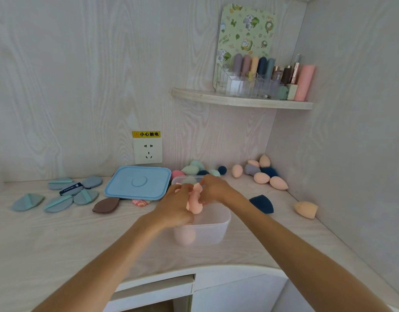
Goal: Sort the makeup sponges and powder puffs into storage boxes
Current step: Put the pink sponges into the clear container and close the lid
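Observation:
A clear plastic storage box (213,230) stands in the middle of the desk, with a peach sponge (185,236) lying inside at its front left. Above the box both hands meet on a peach makeup sponge (196,200). My left hand (174,209) grips its lower part. My right hand (213,188) pinches its top. Loose peach sponges (269,179) lie in the back right corner, and one (306,209) sits further forward on the right. Green, pink and dark blue sponges (194,168) crowd behind the box. Blue-grey powder puffs (65,195) are spread at the left.
A blue lid (137,182) lies left of the box, a brown puff (106,204) in front of it. A dark blue puff (262,203) sits right of the box. A wall socket (147,150) is behind. A corner shelf (241,101) carries cosmetics. The desk edge curves in front.

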Action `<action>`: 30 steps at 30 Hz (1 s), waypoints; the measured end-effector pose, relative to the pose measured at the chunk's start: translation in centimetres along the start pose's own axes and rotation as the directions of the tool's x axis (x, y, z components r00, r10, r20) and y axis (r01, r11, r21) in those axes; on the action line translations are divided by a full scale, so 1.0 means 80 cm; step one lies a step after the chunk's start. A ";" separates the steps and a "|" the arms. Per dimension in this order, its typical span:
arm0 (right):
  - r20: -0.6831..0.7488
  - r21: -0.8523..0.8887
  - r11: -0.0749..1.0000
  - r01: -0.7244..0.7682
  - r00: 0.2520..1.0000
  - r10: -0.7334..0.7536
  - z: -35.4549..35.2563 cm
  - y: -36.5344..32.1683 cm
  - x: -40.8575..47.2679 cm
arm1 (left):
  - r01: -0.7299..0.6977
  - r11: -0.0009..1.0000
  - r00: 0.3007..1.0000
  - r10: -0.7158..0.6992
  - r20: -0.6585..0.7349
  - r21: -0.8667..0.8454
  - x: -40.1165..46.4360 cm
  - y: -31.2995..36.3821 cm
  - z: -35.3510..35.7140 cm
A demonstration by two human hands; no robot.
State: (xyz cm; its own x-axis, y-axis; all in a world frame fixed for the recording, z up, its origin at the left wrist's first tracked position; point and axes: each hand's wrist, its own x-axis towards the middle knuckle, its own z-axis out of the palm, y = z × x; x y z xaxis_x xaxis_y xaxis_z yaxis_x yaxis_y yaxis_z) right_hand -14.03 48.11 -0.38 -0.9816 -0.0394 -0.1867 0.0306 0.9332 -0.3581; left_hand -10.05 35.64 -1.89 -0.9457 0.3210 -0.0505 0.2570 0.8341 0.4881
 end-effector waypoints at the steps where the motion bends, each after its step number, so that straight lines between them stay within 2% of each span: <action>1: -0.005 -0.025 1.000 -0.003 1.000 0.002 0.002 -0.001 0.002 | 0.002 1.000 1.000 -0.002 -0.012 -0.017 0.001 -0.002 0.002; 3: 0.011 -0.027 1.000 0.008 1.000 -0.007 0.000 0.000 0.003 | -0.008 1.000 0.999 0.008 -0.052 -0.001 0.003 -0.005 0.004; 6: 0.041 0.052 0.998 0.031 0.999 -0.033 -0.009 0.002 -0.001 | -0.022 0.992 0.992 0.038 -0.123 0.127 0.007 -0.009 0.005; 9: 0.062 0.103 0.994 0.029 0.997 -0.036 -0.012 0.004 0.000 | -0.038 0.989 0.989 0.058 -0.139 0.146 0.009 -0.010 0.004; 13: 0.095 0.178 0.984 0.021 0.995 -0.038 -0.014 0.006 0.001 | -0.050 0.990 0.993 0.063 -0.095 0.133 0.010 -0.011 0.003; 18: 0.154 0.161 0.986 0.041 0.986 -0.066 -0.023 0.006 -0.008 | -0.054 0.988 0.996 0.062 -0.059 0.142 0.007 -0.011 0.002; 20: 0.086 0.240 0.966 0.098 0.989 -0.121 -0.040 0.014 -0.017 | -0.047 0.992 0.996 0.055 -0.067 0.114 0.006 -0.013 0.003; 22: -0.087 0.317 0.938 0.144 0.989 -0.123 -0.068 0.038 -0.020 | -0.048 0.996 0.996 0.053 -0.072 0.081 0.007 -0.016 0.004; 23: -0.185 0.285 0.951 0.120 0.980 -0.068 -0.083 0.057 -0.017 | -0.049 0.997 0.996 0.053 -0.070 0.068 0.008 -0.018 0.004; 24: -0.289 0.180 0.983 0.039 0.957 0.015 -0.094 0.080 -0.012 | -0.048 0.997 0.996 0.052 -0.067 0.059 0.008 -0.018 0.004; 25: -0.374 0.023 0.994 -0.104 0.921 0.105 -0.103 0.105 -0.004 | -0.048 0.997 0.996 0.052 -0.069 0.054 0.008 -0.019 0.004; 26: -0.411 -0.117 0.960 -0.254 0.892 0.186 -0.107 0.132 0.002 | -0.047 0.997 0.996 0.051 -0.068 0.055 0.009 -0.019 0.005; 28: -0.365 -0.280 0.873 -0.399 0.886 0.287 -0.102 0.175 0.013 | -0.040 0.998 0.997 0.044 -0.069 0.056 0.010 -0.018 0.006; 30: -0.315 -0.336 0.851 -0.403 0.900 0.302 -0.088 0.206 0.020 | -0.037 0.997 0.997 0.041 -0.070 0.064 0.010 -0.016 0.007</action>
State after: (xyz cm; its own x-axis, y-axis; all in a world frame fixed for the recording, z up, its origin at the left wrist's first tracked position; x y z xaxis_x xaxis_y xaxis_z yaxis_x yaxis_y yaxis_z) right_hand -16.42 65.92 -0.13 -0.9334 0.3587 0.0119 0.3585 0.9303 0.0779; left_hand -11.01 35.10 -3.03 -0.9458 0.3233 0.0305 0.3041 0.8488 0.4325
